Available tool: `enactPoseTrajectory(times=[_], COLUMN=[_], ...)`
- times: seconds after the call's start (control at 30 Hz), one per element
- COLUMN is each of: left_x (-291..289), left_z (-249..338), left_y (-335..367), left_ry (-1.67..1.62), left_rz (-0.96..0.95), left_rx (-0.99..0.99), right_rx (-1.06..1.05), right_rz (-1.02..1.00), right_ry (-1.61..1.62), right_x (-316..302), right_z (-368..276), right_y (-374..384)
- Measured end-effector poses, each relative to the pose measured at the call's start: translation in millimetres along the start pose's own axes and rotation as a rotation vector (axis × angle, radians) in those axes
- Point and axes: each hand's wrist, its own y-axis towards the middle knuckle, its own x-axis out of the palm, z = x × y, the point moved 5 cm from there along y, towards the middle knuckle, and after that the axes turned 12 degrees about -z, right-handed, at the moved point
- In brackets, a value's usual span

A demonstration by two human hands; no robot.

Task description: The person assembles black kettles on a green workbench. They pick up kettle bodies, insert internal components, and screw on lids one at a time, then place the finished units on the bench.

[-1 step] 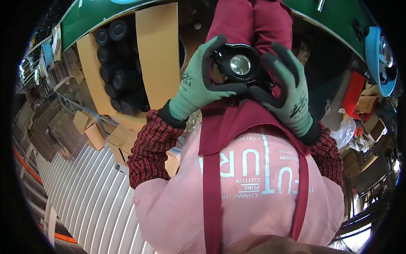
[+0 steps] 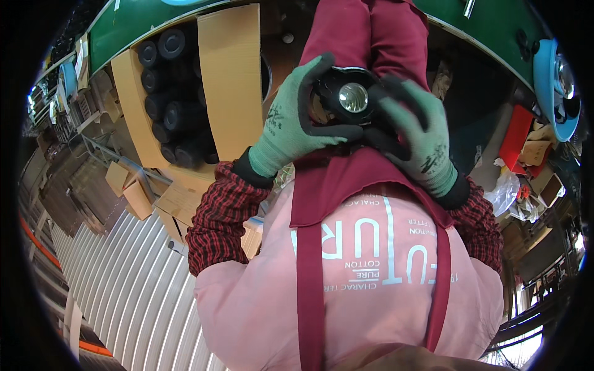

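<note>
In front of my lap I hold a black round housing (image 2: 334, 99) with a shiny silver bowl-shaped centre (image 2: 353, 98). My left hand (image 2: 296, 114), in a green glove with dark-coated fingers, is closed round its left side, thumb along the near edge. My right hand (image 2: 411, 123), gloved alike, is at its right side; the fingers curl over the rim and are blurred by motion, the thumb low at the near edge. What lies under the housing is hidden by my hands.
An open cardboard box (image 2: 232, 80) at the left holds several black cylinders (image 2: 176, 114). A green table edge (image 2: 489, 37) curves along the far side. At the right are a blue basin (image 2: 547, 93), a red bin (image 2: 516, 136) and a clear plastic bag (image 2: 504, 191).
My right fingers have moved left and inward onto the housing's right rim, from standing slightly off it. The housing has shifted a little. My left hand keeps its hold.
</note>
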Motion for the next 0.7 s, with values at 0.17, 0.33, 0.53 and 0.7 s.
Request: enactPoseTrajectory(times=[0.17,0.33,0.53,0.7], left_x=[9,15,9,9], left_z=[-4,-2,-6,-7], left_y=[-3,0,-2,5], left_ry=[0.052,0.152,0.142,0.027], left_rz=[0.02,-0.087,-0.033,-0.047], left_rx=[0.02,0.04,0.015,0.04], right_rx=[-0.048,-0.036,0.007,0.253], right_rz=[-0.256,-0.36,0.067,-0.266], right_ry=[-0.151,-0.166,0.208,0.648], right_x=[17,33,21,37], right_z=[2,7,30,54], right_y=[2,12,-2,-14])
